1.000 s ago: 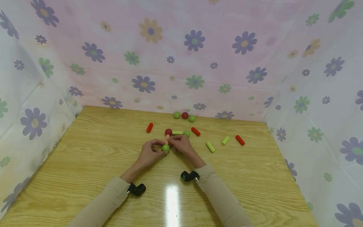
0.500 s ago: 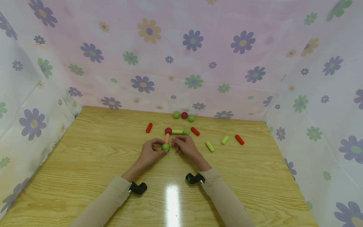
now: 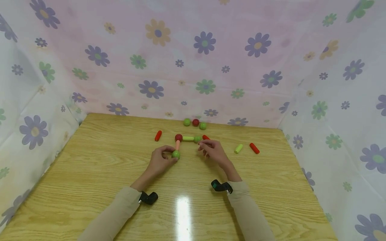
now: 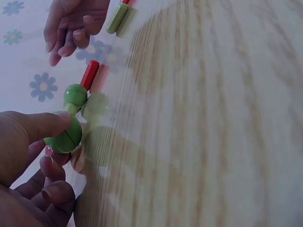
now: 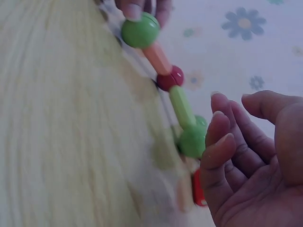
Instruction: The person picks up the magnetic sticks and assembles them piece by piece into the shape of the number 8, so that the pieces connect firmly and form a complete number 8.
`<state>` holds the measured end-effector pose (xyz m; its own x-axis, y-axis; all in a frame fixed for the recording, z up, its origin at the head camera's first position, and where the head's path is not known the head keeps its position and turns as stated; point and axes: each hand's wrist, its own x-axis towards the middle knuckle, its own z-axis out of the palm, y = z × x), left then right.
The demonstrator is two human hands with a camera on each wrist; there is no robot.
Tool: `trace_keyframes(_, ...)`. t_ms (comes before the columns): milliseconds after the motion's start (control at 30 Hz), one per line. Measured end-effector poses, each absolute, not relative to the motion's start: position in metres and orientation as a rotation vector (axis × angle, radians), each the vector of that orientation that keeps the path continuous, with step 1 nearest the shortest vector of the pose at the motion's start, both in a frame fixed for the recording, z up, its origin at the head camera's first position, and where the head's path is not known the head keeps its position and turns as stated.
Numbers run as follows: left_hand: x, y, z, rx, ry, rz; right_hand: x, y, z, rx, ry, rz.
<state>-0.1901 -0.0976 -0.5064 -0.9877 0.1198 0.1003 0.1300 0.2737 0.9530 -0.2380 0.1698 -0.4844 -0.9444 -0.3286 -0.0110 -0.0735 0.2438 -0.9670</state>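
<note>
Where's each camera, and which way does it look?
Head: on the head, looking forward and down at the table; left hand, right hand and sleeves show.
Left wrist: worn there, facing the green ball its hand pinches; both hands show.
Right wrist: worn there, facing its hand and a red ball; both hands show.
Both wrist views share that green ball.

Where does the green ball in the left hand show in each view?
Head: green ball, below and left of centre.
Left wrist: green ball, left side, just below mid-height.
Right wrist: green ball, top, slightly left of centre.
Shared landmark: the left hand pinching it.
</note>
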Motion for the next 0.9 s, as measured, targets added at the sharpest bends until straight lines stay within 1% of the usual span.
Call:
trace_keyframes(400, -0.195, -0.096, -0.510, -0.242, -2.467, -1.863, -0.239, 0.232, -0.485, -0.288, 2.445, -1.729)
trace_keyframes(500, -0.196, -0.095, -0.510, -0.233, -2.477, -1.842, -0.232, 0.240, -0.475, -0.264, 2.464, -1.703)
trace_keyframes(633, -0.197, -0.095, -0.510, -0.220, -2.478, -1.841, -0.229, 0.250, -0.474, -0.244, 2.511, -1.641)
trace_keyframes(733, -0.198, -0.095, -0.511, -0.206, -2.477, -1.847, -0.231, 0.258, -0.486, -0.236, 2.564, -1.586)
trace_keyframes(900, -0.200, -0.095, -0.513, -0.204, -2.473, -1.851, -0.227, 0.264, -0.493, -0.226, 2.600, -1.512)
